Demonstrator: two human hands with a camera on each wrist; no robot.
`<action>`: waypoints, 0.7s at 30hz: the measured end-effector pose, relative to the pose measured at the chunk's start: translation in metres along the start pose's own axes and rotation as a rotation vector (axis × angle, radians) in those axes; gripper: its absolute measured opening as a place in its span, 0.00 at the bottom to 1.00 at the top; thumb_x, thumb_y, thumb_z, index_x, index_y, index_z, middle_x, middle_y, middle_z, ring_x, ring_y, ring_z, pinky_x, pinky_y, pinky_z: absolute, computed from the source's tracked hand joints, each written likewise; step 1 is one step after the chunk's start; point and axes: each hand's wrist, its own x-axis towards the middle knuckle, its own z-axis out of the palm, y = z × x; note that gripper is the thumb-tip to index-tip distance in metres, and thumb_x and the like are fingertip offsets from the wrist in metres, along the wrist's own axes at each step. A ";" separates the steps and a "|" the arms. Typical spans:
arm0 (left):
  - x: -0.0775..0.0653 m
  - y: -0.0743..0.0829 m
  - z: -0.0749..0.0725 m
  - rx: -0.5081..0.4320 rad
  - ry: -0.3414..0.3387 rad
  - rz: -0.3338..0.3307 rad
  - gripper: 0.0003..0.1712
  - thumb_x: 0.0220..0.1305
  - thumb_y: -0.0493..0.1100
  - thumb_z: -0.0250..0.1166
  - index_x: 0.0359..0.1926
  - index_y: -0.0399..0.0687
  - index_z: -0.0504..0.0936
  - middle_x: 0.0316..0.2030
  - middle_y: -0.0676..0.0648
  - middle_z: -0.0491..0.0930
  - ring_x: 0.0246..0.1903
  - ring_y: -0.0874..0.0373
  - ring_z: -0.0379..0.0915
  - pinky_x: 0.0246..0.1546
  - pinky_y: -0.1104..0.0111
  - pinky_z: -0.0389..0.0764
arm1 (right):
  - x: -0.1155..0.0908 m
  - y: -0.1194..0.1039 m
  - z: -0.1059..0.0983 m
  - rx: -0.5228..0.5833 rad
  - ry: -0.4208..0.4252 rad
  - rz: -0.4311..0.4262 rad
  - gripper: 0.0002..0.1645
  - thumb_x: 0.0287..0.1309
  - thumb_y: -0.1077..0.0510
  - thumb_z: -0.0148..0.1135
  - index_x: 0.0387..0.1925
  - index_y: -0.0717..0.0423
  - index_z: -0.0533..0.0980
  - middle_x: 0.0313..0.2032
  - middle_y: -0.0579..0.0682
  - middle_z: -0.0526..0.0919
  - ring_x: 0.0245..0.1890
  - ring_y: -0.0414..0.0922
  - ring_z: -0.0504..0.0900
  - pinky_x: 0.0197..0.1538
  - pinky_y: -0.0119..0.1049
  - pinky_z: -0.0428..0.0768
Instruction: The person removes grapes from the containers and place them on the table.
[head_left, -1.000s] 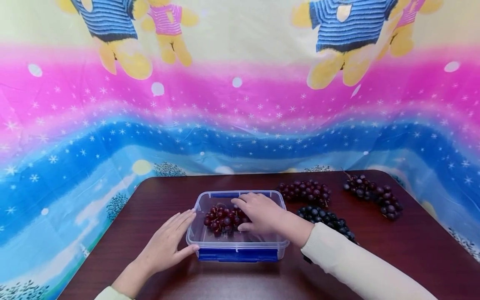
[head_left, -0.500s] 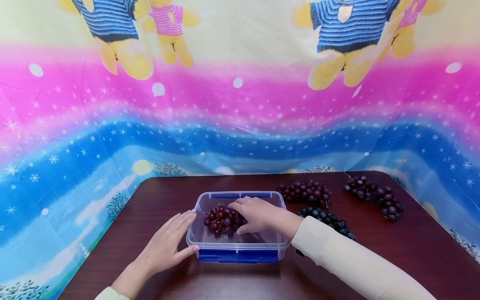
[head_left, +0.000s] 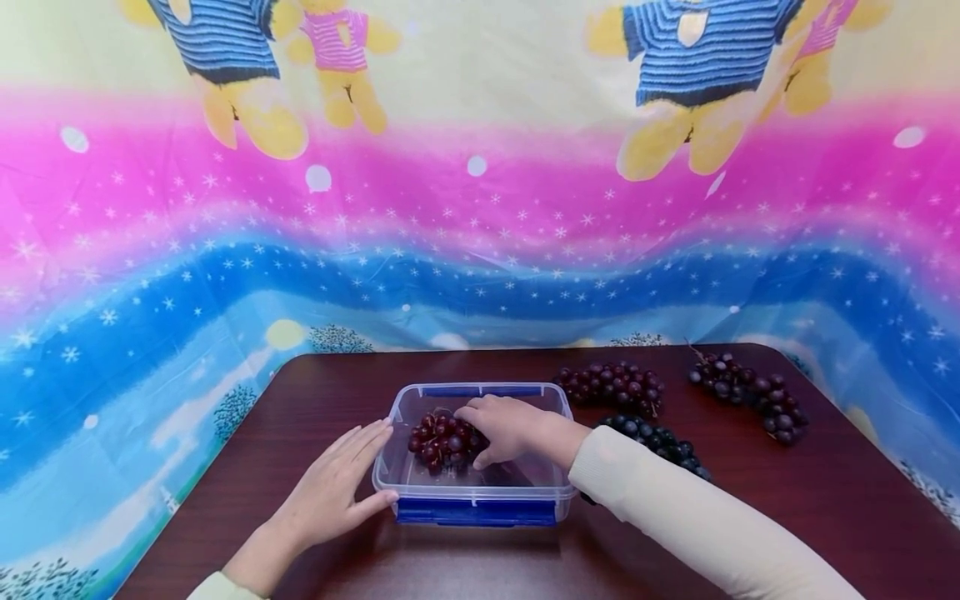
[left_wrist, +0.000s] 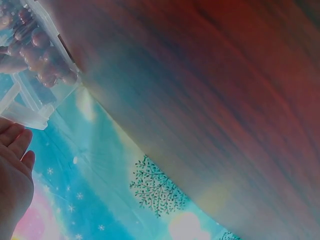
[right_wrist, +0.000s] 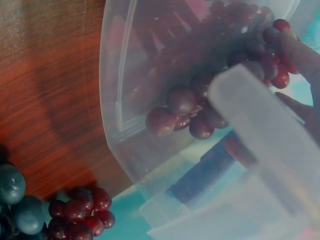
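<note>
A bunch of red grapes [head_left: 444,440] lies inside a clear plastic food container [head_left: 474,492] with blue clips. My right hand [head_left: 513,429] reaches into the container and holds the right end of that bunch, thumb near, fingers beyond. In the right wrist view, red grapes [right_wrist: 280,75] show between its fingers and thumb, partly behind the clear wall. My left hand [head_left: 330,483] rests on the container's left side, fingers straight along the rim and thumb at the near left corner. The left wrist view catches only part of the left hand [left_wrist: 12,170].
Right of the container lie a dark red grape bunch [head_left: 611,385], a black grape bunch [head_left: 660,442] and, farther right, a purple grape bunch [head_left: 750,392]. The dark wooden table [head_left: 300,400] ends at a patterned cloth backdrop [head_left: 480,217].
My right hand has shifted slightly left, farther over the red grapes, and the forearm has swung left. The left hand and the container stay where they were.
</note>
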 end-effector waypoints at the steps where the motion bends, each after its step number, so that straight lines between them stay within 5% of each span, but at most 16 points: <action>1: 0.000 0.000 0.000 -0.001 -0.001 0.000 0.44 0.67 0.68 0.52 0.64 0.33 0.71 0.64 0.37 0.70 0.64 0.43 0.65 0.71 0.70 0.40 | 0.001 0.001 0.001 -0.009 0.002 0.000 0.45 0.53 0.42 0.71 0.69 0.52 0.65 0.64 0.50 0.70 0.64 0.48 0.68 0.65 0.42 0.68; 21: 0.000 0.000 0.000 -0.008 0.003 -0.001 0.43 0.65 0.65 0.58 0.64 0.33 0.70 0.64 0.38 0.69 0.64 0.45 0.65 0.71 0.71 0.41 | 0.010 0.000 0.007 -0.113 -0.042 0.022 0.50 0.51 0.41 0.72 0.71 0.50 0.61 0.66 0.47 0.68 0.61 0.47 0.73 0.62 0.39 0.71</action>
